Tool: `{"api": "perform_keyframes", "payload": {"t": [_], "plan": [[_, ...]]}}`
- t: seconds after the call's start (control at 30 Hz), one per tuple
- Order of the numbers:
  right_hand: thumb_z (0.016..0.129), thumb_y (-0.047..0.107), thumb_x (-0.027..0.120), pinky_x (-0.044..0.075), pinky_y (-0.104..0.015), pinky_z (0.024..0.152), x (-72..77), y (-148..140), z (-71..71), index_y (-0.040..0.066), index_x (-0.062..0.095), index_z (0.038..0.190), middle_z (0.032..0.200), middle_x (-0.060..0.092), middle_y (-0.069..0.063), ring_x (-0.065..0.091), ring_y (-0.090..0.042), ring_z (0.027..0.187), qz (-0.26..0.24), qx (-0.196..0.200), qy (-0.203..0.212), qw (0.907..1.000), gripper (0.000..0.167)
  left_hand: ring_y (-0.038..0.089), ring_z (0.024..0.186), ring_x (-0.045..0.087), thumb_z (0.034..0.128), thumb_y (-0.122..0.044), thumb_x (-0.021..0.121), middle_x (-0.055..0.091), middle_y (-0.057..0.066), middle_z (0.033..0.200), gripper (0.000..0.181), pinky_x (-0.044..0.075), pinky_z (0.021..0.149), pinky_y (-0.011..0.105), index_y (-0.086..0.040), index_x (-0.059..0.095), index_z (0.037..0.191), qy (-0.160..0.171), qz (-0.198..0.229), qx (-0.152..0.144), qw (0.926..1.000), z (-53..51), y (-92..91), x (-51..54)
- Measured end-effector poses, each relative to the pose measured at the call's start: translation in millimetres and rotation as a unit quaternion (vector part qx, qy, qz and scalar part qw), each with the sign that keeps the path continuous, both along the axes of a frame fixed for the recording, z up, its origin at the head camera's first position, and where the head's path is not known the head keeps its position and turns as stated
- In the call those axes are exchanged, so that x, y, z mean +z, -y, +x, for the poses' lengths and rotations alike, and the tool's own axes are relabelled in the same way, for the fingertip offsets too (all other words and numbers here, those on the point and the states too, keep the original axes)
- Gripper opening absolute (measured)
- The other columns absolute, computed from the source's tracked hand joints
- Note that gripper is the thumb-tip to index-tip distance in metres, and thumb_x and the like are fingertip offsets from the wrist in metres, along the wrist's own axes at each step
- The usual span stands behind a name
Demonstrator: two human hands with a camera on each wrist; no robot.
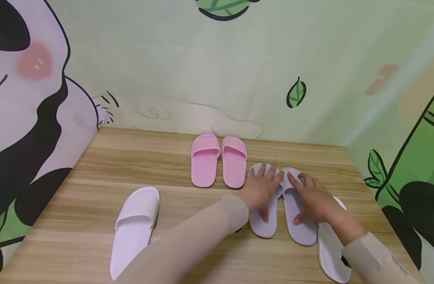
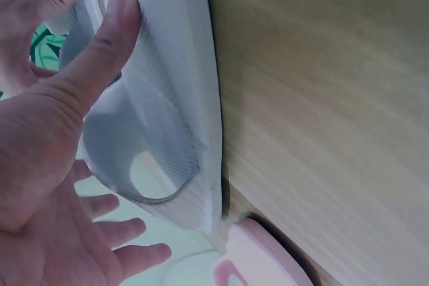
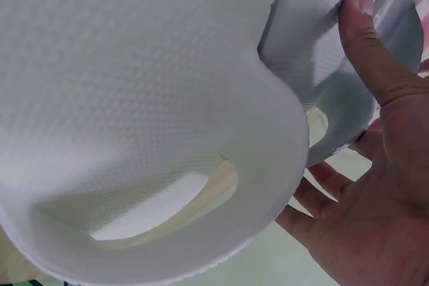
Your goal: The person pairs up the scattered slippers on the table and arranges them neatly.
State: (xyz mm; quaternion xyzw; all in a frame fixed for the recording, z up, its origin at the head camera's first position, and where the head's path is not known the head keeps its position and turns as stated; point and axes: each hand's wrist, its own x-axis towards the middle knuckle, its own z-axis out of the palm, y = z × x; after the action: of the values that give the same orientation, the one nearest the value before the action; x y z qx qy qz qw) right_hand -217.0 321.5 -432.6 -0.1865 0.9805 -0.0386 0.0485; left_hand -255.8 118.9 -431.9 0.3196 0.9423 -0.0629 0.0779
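"What's nearest?"
"A white slipper (image 1: 332,250), just right of the grey pair (image 1: 305,232). A second white slipper (image 1: 134,228) sits well left of that pair."
"And the hands?"
"Left hand (image 1: 261,188) over the grey pair's left slipper, right hand (image 1: 315,199) over its right one, fingers spread, neither gripping. How firmly they touch, I can't tell."
"Further off?"
"Pink slippers (image 1: 204,167), beyond the grey pair, to its left."
"Which step?"
"Squaring up the grey pair, I'd judge; next probably calls for a gentle, level push with both palms."
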Motion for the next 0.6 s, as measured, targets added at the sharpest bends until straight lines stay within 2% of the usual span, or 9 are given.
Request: {"api": "perform_keyframes", "payload": {"t": [0.1,0.2,0.27,0.37,0.47,0.6], "plan": [[0.050,0.042,0.102,0.043,-0.067,0.106,-0.8,0.9,2.6,0.006,0.033,0.160,0.145,0.041,-0.030,0.045,-0.052,0.130,0.003,0.005,-0.025,0.9997,0.135,0.029,0.154,0.031,0.0487,-0.072,0.094,0.020,0.006,0.171,0.150,0.040,0.120,0.048,-0.023,0.015,0.166,-0.032,-0.005,-0.015,0.9994,5.4,0.6,-0.9],[0.048,0.038,0.103,0.047,-0.064,0.103,-1.6,1.8,5.4,0.004,0.038,0.154,0.140,0.046,-0.028,0.048,-0.050,0.127,-0.005,0.007,-0.039,0.9992,0.129,0.022,0.139,0.041,0.0497,-0.075,0.092,0.034,0.002,0.158,0.141,0.049,0.109,0.041,-0.021,0.024,0.162,-0.061,-0.010,-0.028,0.9977,9.7,2.4,-1.0],[0.050,0.035,0.103,0.049,-0.063,0.100,-2.2,2.9,7.1,0.002,0.041,0.148,0.139,0.048,-0.027,0.049,-0.050,0.127,-0.015,0.005,-0.038,0.9992,0.121,0.020,0.131,0.045,0.0509,-0.075,0.091,0.040,0.001,0.149,0.135,0.052,0.101,0.037,-0.020,0.029,0.158,-0.069,-0.012,-0.031,0.9971,11.8,3.6,-1.1],[0.054,0.031,0.103,0.051,-0.063,0.098,-2.2,3.9,10.2,0.001,0.043,0.144,0.141,0.050,-0.028,0.050,-0.052,0.128,-0.028,0.001,-0.026,0.9993,0.112,0.020,0.125,0.050,0.0547,-0.071,0.092,0.044,0.003,0.145,0.126,0.056,0.091,0.034,-0.023,0.033,0.156,-0.056,0.001,-0.034,0.9978,15.1,4.7,-0.8],[0.058,0.029,0.101,0.051,-0.065,0.098,-0.5,5.0,13.8,0.000,0.044,0.145,0.146,0.049,-0.033,0.051,-0.057,0.130,-0.034,0.003,-0.013,0.9993,0.107,0.023,0.127,0.052,0.0594,-0.063,0.094,0.045,0.009,0.151,0.121,0.059,0.088,0.035,-0.027,0.034,0.159,-0.028,0.018,-0.037,0.9988,18.3,5.3,0.5],[0.066,0.028,0.098,0.046,-0.069,0.104,3.2,4.7,17.4,-0.001,0.037,0.152,0.156,0.035,-0.040,0.042,-0.061,0.139,-0.047,0.010,0.032,0.9984,0.109,0.030,0.142,0.045,0.0668,-0.056,0.094,0.034,0.016,0.164,0.120,0.055,0.103,0.042,-0.029,0.028,0.164,0.020,0.027,-0.036,0.9988,19.3,6.8,3.7]]}}
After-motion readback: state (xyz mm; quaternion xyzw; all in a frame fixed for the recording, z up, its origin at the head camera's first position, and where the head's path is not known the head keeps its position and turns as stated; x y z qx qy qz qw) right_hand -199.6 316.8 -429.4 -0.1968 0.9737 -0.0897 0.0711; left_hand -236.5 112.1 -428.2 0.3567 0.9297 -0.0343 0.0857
